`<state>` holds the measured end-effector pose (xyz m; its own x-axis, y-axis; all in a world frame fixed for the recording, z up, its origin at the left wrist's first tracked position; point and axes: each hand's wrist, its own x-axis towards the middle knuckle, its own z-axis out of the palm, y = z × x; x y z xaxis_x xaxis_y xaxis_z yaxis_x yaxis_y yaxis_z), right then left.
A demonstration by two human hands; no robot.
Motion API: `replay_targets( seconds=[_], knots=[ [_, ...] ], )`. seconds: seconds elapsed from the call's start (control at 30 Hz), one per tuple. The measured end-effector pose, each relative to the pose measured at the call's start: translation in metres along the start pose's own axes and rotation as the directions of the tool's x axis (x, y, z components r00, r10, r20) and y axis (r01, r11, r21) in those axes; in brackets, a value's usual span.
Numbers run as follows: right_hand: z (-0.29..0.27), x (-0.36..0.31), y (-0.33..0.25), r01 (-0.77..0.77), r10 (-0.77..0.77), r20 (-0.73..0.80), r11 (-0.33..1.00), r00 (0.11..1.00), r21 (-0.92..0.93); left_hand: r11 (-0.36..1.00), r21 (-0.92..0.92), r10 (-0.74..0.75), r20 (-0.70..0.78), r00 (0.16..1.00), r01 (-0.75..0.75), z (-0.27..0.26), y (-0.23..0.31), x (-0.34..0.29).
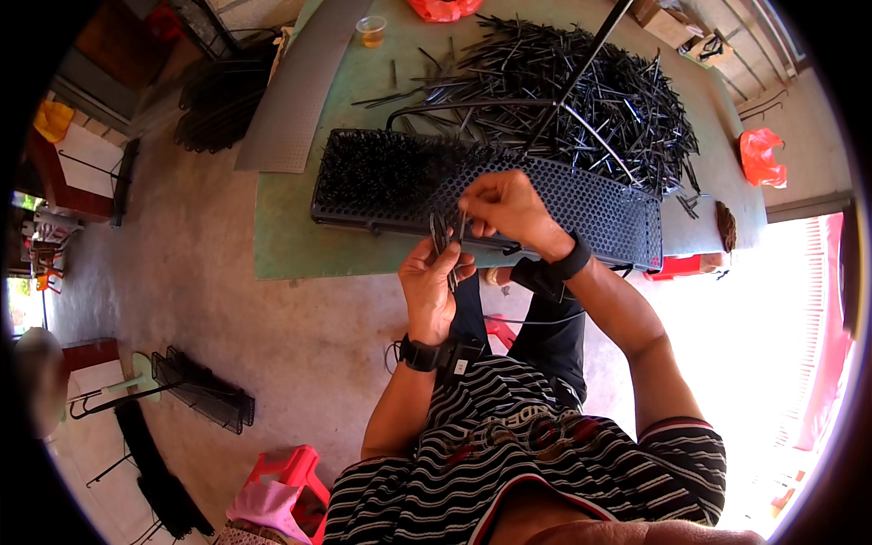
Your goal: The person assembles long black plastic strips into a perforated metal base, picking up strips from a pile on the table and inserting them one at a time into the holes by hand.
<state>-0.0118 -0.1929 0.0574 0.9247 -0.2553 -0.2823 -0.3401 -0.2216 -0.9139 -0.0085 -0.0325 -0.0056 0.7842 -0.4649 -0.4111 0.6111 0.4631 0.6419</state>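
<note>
My left hand [429,289] is closed around a small bunch of thin black strips [440,234] that stick up past its fingers. Close beside it, the fingertips of my right hand [513,216] pinch one of these strips. Both hands are over the near edge of a long black tray [595,213] pierced with rows of round holes. Black strips [372,173] stand densely in the tray's left part, while holes show bare on the right. Behind the tray spreads a large loose heap of black strips [627,109].
The tray lies on a green table [291,241], with a bent black metal frame [595,50] rising behind it. A grey perforated sheet [304,91] and a plastic cup [371,33] are at the far left. A red bag [761,159] is at the right; a red stool [295,477] stands lower left.
</note>
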Motion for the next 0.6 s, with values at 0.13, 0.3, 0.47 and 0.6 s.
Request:
replay_targets(
  seconds=[0.13,0.3,0.47,0.6],
  knots=[
    [0.005,0.002,-0.008,0.363,-0.345,-0.368,0.931,0.864,-0.019,0.998,-0.059,-0.007,0.031,0.999,0.009,-0.008,-0.004,0.002],
    [0.009,0.011,-0.007,0.507,-0.573,-0.386,0.820,0.723,-0.266,0.997,-0.080,-0.020,0.008,1.000,0.020,-0.008,0.000,0.000],
    [0.011,0.024,0.004,0.529,-0.638,-0.344,0.767,0.689,-0.365,0.996,-0.089,-0.009,0.025,1.000,0.011,-0.013,-0.001,0.001],
    [0.012,0.024,-0.001,0.523,-0.638,-0.318,0.764,0.702,-0.379,0.997,-0.080,-0.003,0.018,1.000,0.005,-0.013,0.000,0.001]
  ],
)
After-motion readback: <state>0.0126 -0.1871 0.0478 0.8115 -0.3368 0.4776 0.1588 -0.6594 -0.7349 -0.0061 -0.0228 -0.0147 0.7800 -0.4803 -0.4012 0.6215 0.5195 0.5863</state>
